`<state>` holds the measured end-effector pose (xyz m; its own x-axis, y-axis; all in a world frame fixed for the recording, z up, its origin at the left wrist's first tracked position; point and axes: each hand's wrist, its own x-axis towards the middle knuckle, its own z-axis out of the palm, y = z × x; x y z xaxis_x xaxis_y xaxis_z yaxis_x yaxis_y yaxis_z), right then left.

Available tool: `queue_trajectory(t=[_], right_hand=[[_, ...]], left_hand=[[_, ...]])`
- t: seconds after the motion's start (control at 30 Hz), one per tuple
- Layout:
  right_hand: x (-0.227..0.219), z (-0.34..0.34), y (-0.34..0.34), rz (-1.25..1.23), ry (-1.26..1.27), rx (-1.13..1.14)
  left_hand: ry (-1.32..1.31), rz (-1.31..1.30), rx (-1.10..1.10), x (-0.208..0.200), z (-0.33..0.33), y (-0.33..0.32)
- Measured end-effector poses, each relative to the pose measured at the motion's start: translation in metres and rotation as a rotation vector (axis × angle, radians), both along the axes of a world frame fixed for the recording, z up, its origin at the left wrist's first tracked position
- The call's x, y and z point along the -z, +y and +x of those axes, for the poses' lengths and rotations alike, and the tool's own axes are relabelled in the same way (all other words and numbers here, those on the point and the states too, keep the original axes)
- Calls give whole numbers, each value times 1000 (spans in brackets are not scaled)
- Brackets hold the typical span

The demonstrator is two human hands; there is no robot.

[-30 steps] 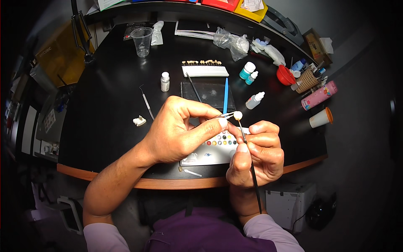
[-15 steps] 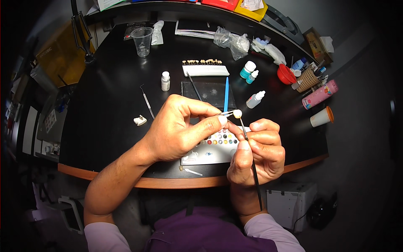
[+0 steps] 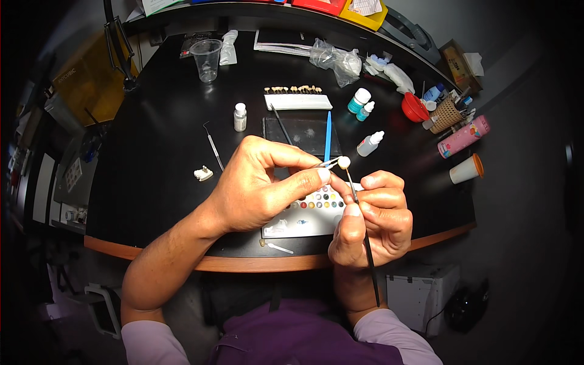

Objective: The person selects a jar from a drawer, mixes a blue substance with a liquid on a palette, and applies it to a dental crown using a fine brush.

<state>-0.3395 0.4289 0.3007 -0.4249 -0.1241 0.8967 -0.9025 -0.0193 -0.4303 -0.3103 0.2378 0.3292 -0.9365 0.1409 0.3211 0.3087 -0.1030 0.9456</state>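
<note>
My left hand pinches metal tweezers, whose tips grip a small cream-white dental crown. In my right hand a thin dark-handled brush is held like a pen, its tip at the underside of the crown. Both hands are close together above a white palette with rows of coloured dots, partly hidden by my hands. Beyond them lie a blue stick-like tool and another dark brush, near a dark flat tray.
A white shade guide with tooth tabs stands farther back. Small bottles flank the work area. A dental model and a metal probe lie left. A red bowl, pink bottle and paper cup stand right.
The crown has turned slightly between the tweezer tips and shows a whiter, rounder face. Both hands stay almost in place.
</note>
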Motion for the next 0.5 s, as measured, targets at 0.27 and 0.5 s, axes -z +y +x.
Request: queue_trajectory(t=[0.27,0.5], right_hand=[[2,0,-6,-73,-24,-34],[2,-1,-3,-46,-6,-11]], left_hand=[[59,-6,-31,8,-2,0],[84,-50,-61,11,-3,0]])
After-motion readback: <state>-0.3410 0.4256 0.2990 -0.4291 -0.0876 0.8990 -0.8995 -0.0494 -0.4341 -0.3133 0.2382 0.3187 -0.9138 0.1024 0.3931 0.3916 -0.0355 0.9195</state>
